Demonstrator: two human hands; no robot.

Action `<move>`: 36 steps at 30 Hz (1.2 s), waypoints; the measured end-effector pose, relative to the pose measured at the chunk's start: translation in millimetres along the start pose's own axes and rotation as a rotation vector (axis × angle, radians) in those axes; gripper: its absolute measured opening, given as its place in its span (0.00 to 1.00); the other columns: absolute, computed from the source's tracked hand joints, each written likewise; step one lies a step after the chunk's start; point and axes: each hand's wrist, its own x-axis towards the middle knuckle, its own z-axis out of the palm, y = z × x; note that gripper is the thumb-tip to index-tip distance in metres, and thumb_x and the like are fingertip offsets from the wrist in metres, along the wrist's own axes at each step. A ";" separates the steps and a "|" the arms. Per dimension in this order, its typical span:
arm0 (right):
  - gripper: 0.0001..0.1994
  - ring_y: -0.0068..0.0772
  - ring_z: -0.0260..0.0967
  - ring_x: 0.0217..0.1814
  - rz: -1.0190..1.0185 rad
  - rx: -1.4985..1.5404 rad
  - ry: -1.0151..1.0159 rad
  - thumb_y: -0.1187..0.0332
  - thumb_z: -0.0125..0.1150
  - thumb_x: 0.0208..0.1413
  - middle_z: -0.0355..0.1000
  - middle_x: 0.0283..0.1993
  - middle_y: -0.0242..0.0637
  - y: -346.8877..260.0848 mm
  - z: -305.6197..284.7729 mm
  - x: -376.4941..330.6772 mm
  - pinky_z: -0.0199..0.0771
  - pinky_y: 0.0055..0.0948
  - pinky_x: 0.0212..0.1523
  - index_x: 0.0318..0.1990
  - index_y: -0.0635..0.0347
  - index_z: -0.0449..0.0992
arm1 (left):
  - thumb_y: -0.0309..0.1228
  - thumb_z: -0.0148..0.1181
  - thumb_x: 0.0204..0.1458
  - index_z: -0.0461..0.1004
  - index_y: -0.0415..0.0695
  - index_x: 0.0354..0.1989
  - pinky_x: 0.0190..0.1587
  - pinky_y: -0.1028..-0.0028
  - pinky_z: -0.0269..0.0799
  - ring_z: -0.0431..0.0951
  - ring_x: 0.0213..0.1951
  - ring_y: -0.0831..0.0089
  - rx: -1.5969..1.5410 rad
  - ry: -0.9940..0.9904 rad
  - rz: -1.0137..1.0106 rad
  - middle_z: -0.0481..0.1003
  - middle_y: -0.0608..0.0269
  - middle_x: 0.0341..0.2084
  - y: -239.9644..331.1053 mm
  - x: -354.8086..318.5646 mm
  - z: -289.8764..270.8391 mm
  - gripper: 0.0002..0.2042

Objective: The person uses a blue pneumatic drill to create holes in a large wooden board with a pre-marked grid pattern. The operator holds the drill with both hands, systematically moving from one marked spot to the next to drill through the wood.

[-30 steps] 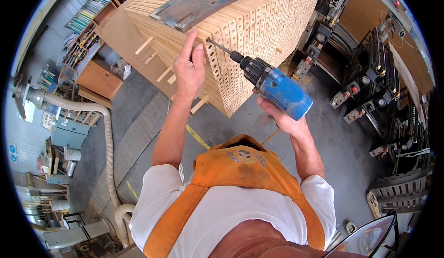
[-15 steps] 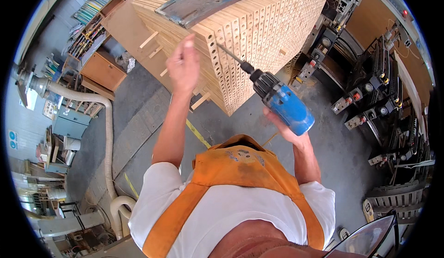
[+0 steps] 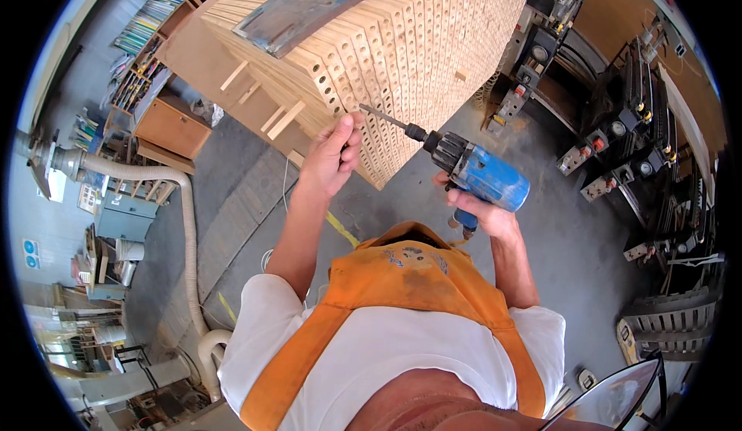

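My right hand (image 3: 481, 208) is wrapped round the grip of a blue power drill (image 3: 492, 178) with a black front. Its long thin bit (image 3: 382, 117) points up and left, toward the holed face of a big stack of pale wooden boards (image 3: 402, 60). Rows of round holes run over that face. Close to the tip of the bit, my left hand (image 3: 334, 156) is closed, thumb up and fingers curled. Whatever it may hold is hidden. Whether the bit touches the wood, I cannot tell.
A worn blue-grey metal plate (image 3: 309, 6) lies on the stack. Several wooden sticks (image 3: 284, 118) jut from its left side. Dark machinery (image 3: 618, 137) lines the right. A ribbed hose (image 3: 185, 238) runs down the left, near a wooden cabinet (image 3: 171, 124).
My left hand has come down and right, its fingers curling in near the bit's tip. The drill has moved slightly right and tilted flatter. The stack sits a little farther left in view.
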 end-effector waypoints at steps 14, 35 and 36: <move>0.18 0.22 0.70 0.40 -0.009 -0.097 -0.091 0.73 0.68 0.48 0.77 0.41 0.32 -1.1 -25.3 11.3 0.72 0.26 0.40 0.49 0.58 0.75 | 0.43 0.47 0.63 0.71 0.41 0.38 0.13 0.84 0.50 0.57 0.13 0.87 0.177 0.011 0.156 0.66 0.72 0.19 14.0 6.0 32.0 0.16; 0.17 0.21 0.71 0.42 -0.080 -0.083 0.005 0.74 0.63 0.53 0.77 0.44 0.33 -22.0 29.1 54.2 0.72 0.25 0.43 0.51 0.59 0.74 | 0.40 0.47 0.64 0.67 0.44 0.53 0.16 0.87 0.54 0.60 0.20 0.89 -0.309 -0.115 0.308 0.65 0.74 0.25 32.2 34.3 49.5 0.15; 0.17 0.21 0.71 0.42 -0.063 -0.099 0.008 0.74 0.64 0.53 0.77 0.44 0.33 -25.0 29.3 54.3 0.72 0.24 0.43 0.51 0.60 0.74 | 0.40 0.47 0.64 0.67 0.44 0.52 0.16 0.87 0.54 0.60 0.20 0.89 -0.306 -0.119 0.303 0.65 0.73 0.25 32.6 33.7 49.4 0.15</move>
